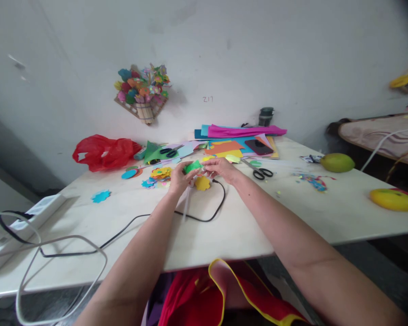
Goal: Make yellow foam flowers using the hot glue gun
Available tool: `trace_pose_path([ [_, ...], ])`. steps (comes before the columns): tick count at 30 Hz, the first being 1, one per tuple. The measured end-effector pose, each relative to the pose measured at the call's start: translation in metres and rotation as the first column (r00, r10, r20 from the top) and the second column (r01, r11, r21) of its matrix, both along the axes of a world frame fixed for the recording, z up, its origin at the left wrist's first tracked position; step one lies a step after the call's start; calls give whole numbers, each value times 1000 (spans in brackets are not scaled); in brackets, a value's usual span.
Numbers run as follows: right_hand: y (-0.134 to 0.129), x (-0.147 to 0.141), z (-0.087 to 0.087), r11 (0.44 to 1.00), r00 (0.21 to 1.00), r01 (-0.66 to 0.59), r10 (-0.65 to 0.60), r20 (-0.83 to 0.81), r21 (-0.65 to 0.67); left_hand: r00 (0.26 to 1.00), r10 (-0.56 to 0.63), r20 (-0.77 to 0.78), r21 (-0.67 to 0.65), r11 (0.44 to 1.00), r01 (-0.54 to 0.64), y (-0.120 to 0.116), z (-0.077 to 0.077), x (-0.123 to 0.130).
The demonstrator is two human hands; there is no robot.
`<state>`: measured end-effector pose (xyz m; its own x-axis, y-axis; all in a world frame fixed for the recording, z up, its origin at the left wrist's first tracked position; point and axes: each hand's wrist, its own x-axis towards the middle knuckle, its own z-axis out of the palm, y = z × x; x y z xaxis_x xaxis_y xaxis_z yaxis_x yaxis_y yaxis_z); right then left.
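Note:
My left hand is closed around a piece of green paper, whose full shape is partly covered by the fingers. Close to its right edge, my right hand is pinched; what lies between those fingertips is too small to make out. Just below the hands is a yellow paper flower. A pale translucent strip hangs or lies beneath my left hand. The black cord curves up to the area under my right hand. Left of my hands, yellow paper flowers are stacked beside smaller blue ones.
Scissors lie to the right, with another black-handled pair at the back. Coloured sheets, a phone and a red plastic bag line the rear. A power strip with cables is left; mangoes sit right.

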<state>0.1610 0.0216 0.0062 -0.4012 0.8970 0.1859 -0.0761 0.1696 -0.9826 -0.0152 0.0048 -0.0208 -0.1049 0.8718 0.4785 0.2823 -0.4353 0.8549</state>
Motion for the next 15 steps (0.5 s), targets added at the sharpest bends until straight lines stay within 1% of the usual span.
trace_pose_path([
  [2,1,1,0,998,1000,-1,-1,26,59,1000,-10,-2,-3,1000,10,1,-1,0],
  [7,2,0,2,966,989,75,-103,103,246,999,-53,2,-19,998,53,0,0,0],
  [11,3,-2,2,943,977,89,-145,154,320,997,-71,-27,-51,996,70,-4,5,1],
  [15,3,-1,0,919,958,66,-167,234,388,996,-84,-27,-72,994,81,-9,9,4],
])
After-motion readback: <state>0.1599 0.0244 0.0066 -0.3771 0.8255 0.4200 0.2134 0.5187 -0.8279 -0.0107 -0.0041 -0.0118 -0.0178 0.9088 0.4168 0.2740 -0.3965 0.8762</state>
